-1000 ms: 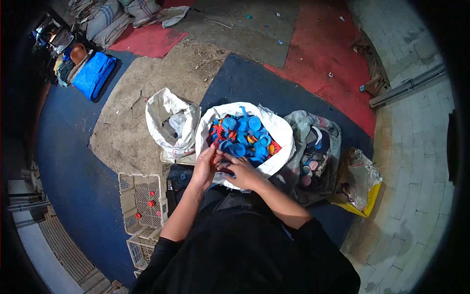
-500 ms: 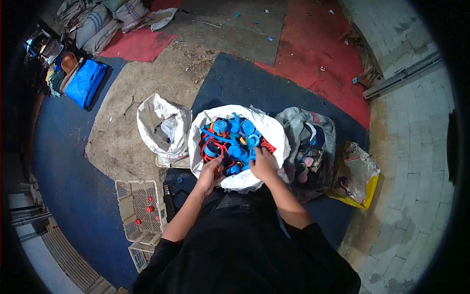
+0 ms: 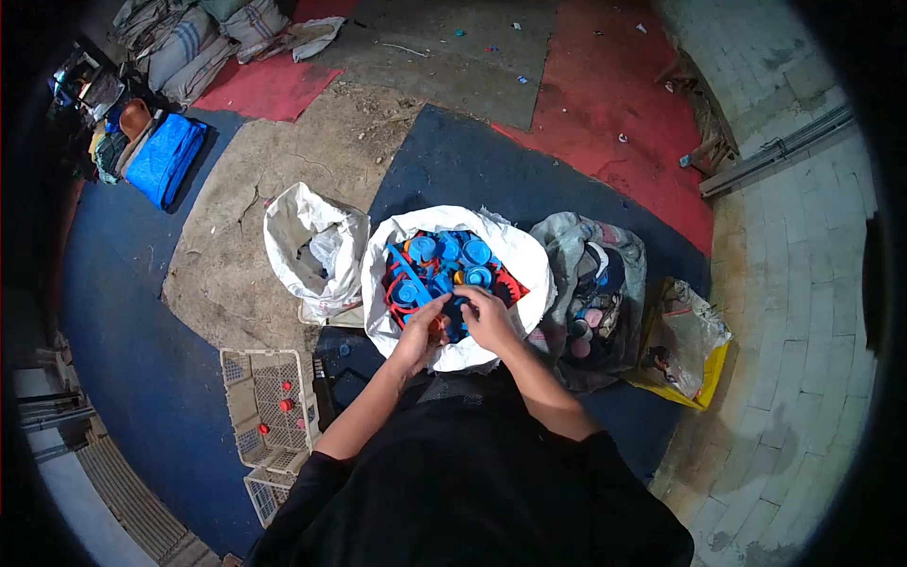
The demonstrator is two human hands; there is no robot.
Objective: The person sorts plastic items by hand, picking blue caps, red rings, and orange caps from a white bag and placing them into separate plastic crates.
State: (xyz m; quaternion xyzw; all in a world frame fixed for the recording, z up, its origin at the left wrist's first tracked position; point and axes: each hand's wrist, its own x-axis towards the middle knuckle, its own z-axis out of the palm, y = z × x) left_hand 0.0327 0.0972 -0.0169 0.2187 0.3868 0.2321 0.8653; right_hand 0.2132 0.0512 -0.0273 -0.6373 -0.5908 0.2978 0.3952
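A white woven sack (image 3: 529, 260) stands open right in front of me, its rim rolled outward. Blue and red plastic caps and ring-shaped pieces (image 3: 422, 249) fill it. Over the sack's near side, my left hand (image 3: 419, 335) is curled, and a small reddish bit shows by its fingers. My right hand (image 3: 487, 323) is bent just beside it, the fingertips of both hands almost meeting above the pieces. What either hand grips is too small and covered to make out.
Left of the sack stands another white sack (image 3: 288, 269) with clear plastic inside. A grey translucent sack (image 3: 628, 255) of mixed caps and a yellow bag (image 3: 709, 373) are on the right. A beige crate (image 3: 244, 402) at lower left holds several red caps.
My right hand has moved left and closer to my left hand, which has shifted slightly right. Some blue pieces in the sack have changed position.
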